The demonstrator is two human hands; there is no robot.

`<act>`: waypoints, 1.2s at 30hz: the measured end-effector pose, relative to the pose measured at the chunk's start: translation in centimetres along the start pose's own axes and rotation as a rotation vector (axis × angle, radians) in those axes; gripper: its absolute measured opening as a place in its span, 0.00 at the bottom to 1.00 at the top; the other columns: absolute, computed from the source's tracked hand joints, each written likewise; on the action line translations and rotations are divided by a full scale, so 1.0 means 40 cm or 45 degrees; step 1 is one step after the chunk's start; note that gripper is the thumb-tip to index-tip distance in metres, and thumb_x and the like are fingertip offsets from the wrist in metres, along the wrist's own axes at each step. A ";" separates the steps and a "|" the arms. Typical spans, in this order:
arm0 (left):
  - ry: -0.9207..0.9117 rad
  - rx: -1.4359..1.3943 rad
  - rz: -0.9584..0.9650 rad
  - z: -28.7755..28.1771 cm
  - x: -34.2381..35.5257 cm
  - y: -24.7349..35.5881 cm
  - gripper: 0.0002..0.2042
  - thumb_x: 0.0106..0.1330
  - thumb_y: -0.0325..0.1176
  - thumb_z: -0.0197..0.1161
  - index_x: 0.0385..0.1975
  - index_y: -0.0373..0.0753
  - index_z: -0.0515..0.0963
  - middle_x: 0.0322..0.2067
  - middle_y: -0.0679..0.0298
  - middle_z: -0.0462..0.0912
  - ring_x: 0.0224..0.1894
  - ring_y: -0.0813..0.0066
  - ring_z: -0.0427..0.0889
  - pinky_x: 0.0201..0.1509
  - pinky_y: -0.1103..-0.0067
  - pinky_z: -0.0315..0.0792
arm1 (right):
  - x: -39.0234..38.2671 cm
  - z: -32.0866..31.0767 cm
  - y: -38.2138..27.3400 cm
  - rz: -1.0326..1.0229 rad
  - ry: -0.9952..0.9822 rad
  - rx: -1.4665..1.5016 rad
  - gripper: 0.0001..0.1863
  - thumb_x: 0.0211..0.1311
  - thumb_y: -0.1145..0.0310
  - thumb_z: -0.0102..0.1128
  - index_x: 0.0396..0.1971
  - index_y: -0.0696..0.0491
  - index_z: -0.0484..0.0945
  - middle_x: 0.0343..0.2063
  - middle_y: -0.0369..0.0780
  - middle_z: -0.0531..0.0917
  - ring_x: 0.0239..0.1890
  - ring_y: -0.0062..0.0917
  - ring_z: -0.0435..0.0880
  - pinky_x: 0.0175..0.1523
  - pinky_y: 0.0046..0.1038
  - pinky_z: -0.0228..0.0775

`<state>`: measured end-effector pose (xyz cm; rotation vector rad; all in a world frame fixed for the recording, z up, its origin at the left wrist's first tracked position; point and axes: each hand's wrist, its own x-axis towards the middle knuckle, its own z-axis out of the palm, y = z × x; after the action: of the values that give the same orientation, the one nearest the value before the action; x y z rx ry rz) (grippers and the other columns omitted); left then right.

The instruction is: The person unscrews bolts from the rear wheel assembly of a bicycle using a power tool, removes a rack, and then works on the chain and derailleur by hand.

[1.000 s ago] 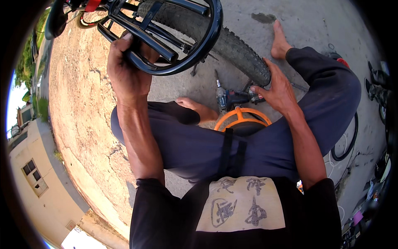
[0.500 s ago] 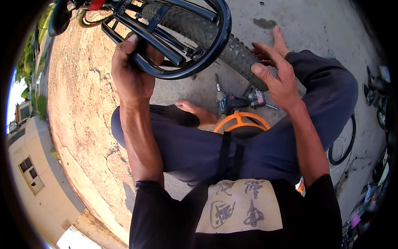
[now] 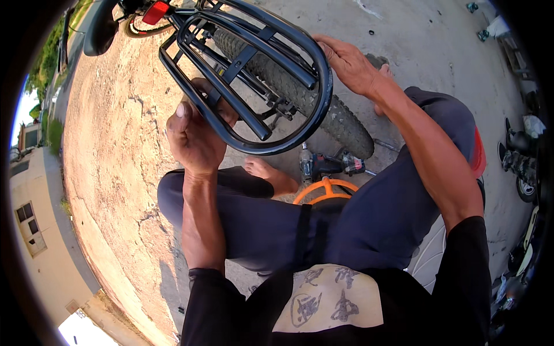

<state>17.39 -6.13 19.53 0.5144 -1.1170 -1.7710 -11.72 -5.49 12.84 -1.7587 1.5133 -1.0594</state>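
Note:
A black tubular rear rack [image 3: 321, 118] with a rounded end extends over the knobby rear tyre [image 3: 352, 128] of a bicycle. My left hand [image 3: 199, 141] reaches under the rack's left rail, its fingers curled beneath and partly hidden. The left thumb stands up beside the rail, slightly off it. At the rack's right side my right hand [image 3: 352, 66] closes on the curved outer tube, with its thumb along the near side and its fingertips hidden. Below the tyre, between my legs, lies a dark blue cordless power tool [image 3: 326, 164].
An orange ring-shaped frame [image 3: 326, 189] stands by the tool. A black saddle [image 3: 101, 32] and a red reflector [image 3: 156, 12] are at upper left. My bare left foot [image 3: 271, 176] rests on the ground. Miscellaneous items [image 3: 522, 153] line the right edge; a pale building [image 3: 40, 230] stands left.
My right hand has moved from beside the tyre up to the rack's right side and taken hold there. The rack appears lower and farther right in view; my left hand remains at its left rail.

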 end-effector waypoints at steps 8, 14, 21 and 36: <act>0.127 0.552 0.092 -0.088 -0.044 -0.188 0.30 0.65 0.65 0.51 0.30 0.37 0.69 0.29 0.55 0.74 0.36 0.66 0.73 0.45 0.70 0.68 | 0.048 0.065 0.008 -0.074 0.140 0.137 0.32 0.70 0.38 0.42 0.36 0.58 0.73 0.26 0.45 0.72 0.32 0.32 0.71 0.41 0.33 0.66; 0.191 0.579 0.269 -0.077 -0.020 -0.189 0.33 0.63 0.71 0.45 0.21 0.42 0.62 0.17 0.69 0.58 0.21 0.77 0.57 0.26 0.78 0.52 | 0.060 0.067 -0.037 -0.016 0.103 0.175 0.32 0.71 0.39 0.40 0.38 0.57 0.74 0.25 0.43 0.72 0.32 0.30 0.71 0.41 0.33 0.66; 0.447 0.293 0.410 -0.009 0.043 -0.003 0.35 0.59 0.76 0.44 0.19 0.43 0.59 0.14 0.72 0.52 0.17 0.80 0.49 0.22 0.80 0.45 | 0.154 0.028 -0.203 -0.220 0.159 0.314 0.35 0.67 0.35 0.45 0.35 0.58 0.78 0.21 0.37 0.76 0.29 0.23 0.74 0.39 0.28 0.68; 0.530 0.330 0.433 0.110 0.246 0.223 0.32 0.64 0.73 0.41 0.15 0.50 0.53 0.11 0.76 0.49 0.11 0.84 0.46 0.13 0.82 0.41 | 0.369 -0.105 -0.305 -0.064 -0.097 0.903 0.31 0.68 0.40 0.50 0.36 0.58 0.82 0.28 0.35 0.83 0.27 0.16 0.79 0.33 0.21 0.73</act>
<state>13.98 -13.91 30.62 0.7600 -1.0643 -1.1656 -8.40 -17.39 28.05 -1.3117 0.8816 -1.3268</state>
